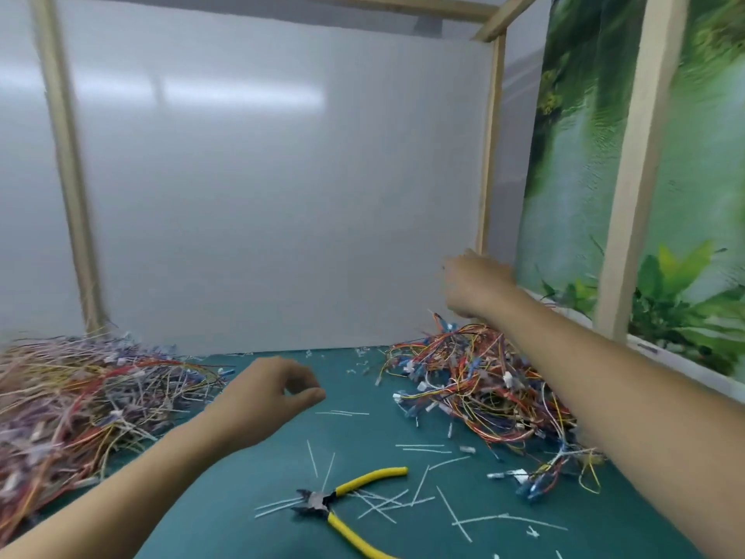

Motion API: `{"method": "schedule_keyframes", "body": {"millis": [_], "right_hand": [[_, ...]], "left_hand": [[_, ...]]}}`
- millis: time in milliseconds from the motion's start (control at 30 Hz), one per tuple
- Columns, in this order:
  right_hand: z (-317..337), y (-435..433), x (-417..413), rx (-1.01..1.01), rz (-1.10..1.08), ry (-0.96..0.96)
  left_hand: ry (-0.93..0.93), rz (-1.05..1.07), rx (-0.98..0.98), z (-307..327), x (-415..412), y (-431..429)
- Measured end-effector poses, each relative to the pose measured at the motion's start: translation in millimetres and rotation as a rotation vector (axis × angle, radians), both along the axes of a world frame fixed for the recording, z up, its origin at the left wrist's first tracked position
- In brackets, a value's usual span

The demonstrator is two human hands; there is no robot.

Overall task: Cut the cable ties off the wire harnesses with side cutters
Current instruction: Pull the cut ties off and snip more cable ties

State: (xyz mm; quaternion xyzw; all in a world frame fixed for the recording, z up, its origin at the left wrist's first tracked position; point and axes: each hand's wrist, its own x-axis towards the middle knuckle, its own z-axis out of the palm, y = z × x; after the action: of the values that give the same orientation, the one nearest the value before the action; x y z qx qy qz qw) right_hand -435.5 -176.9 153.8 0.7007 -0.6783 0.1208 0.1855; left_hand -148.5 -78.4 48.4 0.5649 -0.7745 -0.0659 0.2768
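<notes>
Lower centre of the frame: side cutters with yellow sleeved handles and dark metal head (322, 504), flat on the teal-green table (250, 470), handles spread wide, jaws parted and pointing toward the left edge. Untouched by either hand.

Around and just beside the cutters, mostly to the right: thin white cable tie offcuts (453, 514), scattered loose over the table, a few under the tool's head.

Left edge of the frame: a broad, blurred heap of multicoloured wire harnesses (80, 397), mostly red, yellow and pale strands.

Right of centre: a second tangled heap of red, orange, yellow and blue wire harnesses with small white connectors (483, 389), reaching back to the rear panel.

Left hand (274, 393) in mid-frame, raised above the table between the two heaps, fingers loosely curled, thumb and forefinger near each other but apart, holding nothing.

Right hand (471, 284) higher, above the far end of the right heap, smeared by motion blur. Cannot tell whether open or gripping any wire.

Behind: plain white back panel (262, 175), pale wooden frame post (66, 155) at upper left, green leafy printed backdrop (572, 155) at right.
</notes>
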Motion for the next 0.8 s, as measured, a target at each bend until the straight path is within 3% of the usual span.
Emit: {"method": "schedule_keyframes", "body": {"millis": [167,367,500,633,700,800], "right_hand": [[-52,26,119,0.188,0.519,-0.124],[-91,66,247,0.2,0.879,-0.163],[-101,83,312,0.245,1.009,-0.18],[-109,90,366,0.263,1.088,-0.168],[-113,90,389,0.269,1.107,-0.17],[-118,86,415,0.289,1.09,-0.176]], "left_hand": [[-0.032,0.139,0.02,-14,71,29],[-0.063,0.287,0.018,-19,153,68],[-0.055,0.426,-0.03,-19,208,90],[-0.211,0.731,-0.274,-20,268,98],[-0.306,0.875,-0.204,-24,294,98],[-0.326,0.91,0.081,-32,319,94]]}}
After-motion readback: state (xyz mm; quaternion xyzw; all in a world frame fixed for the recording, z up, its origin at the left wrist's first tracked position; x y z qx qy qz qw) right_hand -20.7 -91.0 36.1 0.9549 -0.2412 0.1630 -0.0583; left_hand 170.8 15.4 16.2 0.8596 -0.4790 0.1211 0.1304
